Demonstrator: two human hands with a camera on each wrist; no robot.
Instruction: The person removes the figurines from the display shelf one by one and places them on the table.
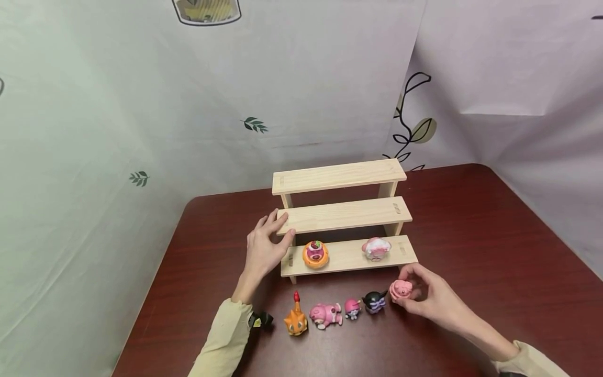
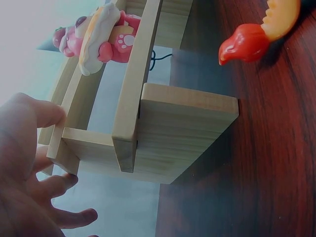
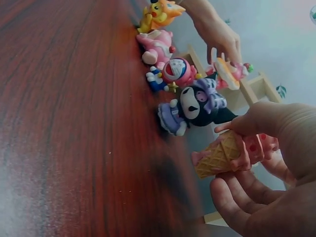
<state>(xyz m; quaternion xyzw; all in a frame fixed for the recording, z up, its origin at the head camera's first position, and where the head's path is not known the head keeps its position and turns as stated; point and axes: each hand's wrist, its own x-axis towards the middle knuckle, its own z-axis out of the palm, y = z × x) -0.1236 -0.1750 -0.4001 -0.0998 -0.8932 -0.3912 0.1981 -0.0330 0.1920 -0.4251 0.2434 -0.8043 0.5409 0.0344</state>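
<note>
My right hand [image 1: 431,296] pinches a pink ice cream cone figurine [image 3: 219,155] between thumb and fingers, at the right end of the figurine row. In the right wrist view its waffle cone points away from the palm, and fingers partly hide the pink top. My left hand [image 1: 266,246] grips the left end of the wooden three-step display stand [image 1: 346,216] at its middle step, thumb at the front edge and fingers farther back. On the lowest step sit a figurine with an orange ring [image 1: 315,255] and a pink-and-white figurine [image 1: 376,248].
In front of the stand stand or lie an orange figurine with a red-tipped tail [image 1: 296,320], a pink bear figurine [image 1: 325,315], a small pink-hatted figurine [image 1: 352,309] and a black-hooded figurine [image 1: 374,302]. Patterned cloth [image 1: 301,94] hangs behind the dark red table [image 1: 480,220].
</note>
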